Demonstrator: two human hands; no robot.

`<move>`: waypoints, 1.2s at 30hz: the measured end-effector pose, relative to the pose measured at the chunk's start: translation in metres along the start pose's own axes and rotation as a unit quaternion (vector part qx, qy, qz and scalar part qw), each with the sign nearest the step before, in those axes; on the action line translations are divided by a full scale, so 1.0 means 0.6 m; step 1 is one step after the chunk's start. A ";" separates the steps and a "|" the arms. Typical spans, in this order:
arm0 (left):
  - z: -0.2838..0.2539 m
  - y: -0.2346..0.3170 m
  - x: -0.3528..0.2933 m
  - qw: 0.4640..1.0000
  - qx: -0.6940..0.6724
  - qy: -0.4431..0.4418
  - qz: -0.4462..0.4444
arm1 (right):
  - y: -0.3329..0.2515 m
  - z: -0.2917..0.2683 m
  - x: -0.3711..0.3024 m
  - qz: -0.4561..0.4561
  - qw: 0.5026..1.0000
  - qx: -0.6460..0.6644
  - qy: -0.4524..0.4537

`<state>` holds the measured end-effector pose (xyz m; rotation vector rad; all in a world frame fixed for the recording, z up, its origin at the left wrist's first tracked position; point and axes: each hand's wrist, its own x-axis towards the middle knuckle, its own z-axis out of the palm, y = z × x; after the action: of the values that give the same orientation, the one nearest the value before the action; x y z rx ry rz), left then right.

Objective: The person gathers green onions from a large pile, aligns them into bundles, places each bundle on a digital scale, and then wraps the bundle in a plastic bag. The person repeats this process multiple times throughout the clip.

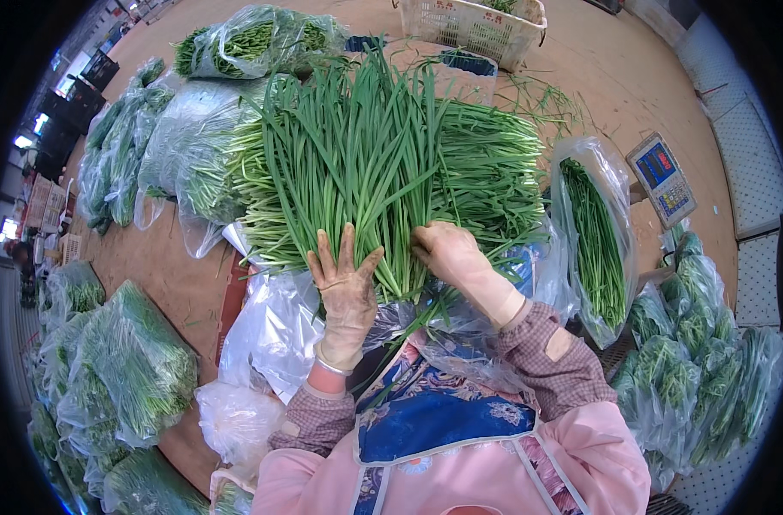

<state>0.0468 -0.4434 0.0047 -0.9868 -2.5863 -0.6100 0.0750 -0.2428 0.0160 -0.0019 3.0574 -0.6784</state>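
A big heap of garlic chives (348,154) lies in front of me, long flat green leaves with paler stem ends showing at its left and right sides. My left hand (347,296), in a thin, soiled glove, rests with fingers spread against the near edge of the heap. Bent fingers of my gloved right hand (460,257) close on some chives at the near right of the same heap; the fingertips are partly hidden. Clear plastic sheeting (275,330) lies under and beside the near edge, below my left wrist.
An open plastic bag of chives (593,240) stands right of the heap, near a digital scale (662,178). Bagged greens (138,369) are stacked at left, with more bagged greens (700,369) at right. A white crate (477,26) sits at the back.
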 end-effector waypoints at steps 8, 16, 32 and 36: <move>-0.002 -0.002 -0.001 1.000 -0.013 0.013 0.002 | -0.002 -0.124 0.030 0.106 0.961 0.225 -0.122; -0.055 0.028 0.015 0.997 -0.075 -0.014 -0.003 | 0.017 -0.153 -0.002 -0.004 0.921 0.242 -0.304; -0.024 0.051 0.079 0.966 -0.159 -0.104 0.177 | 0.083 -0.301 -0.069 -0.111 0.915 0.366 0.125; -0.056 0.046 0.050 0.978 -0.163 0.059 0.116 | 0.307 -0.274 0.023 0.244 0.790 0.477 0.298</move>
<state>0.0486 -0.4248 0.0542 -1.2879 -2.2661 -1.0148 0.0596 -0.0066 0.0871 1.1335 2.4876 -2.3647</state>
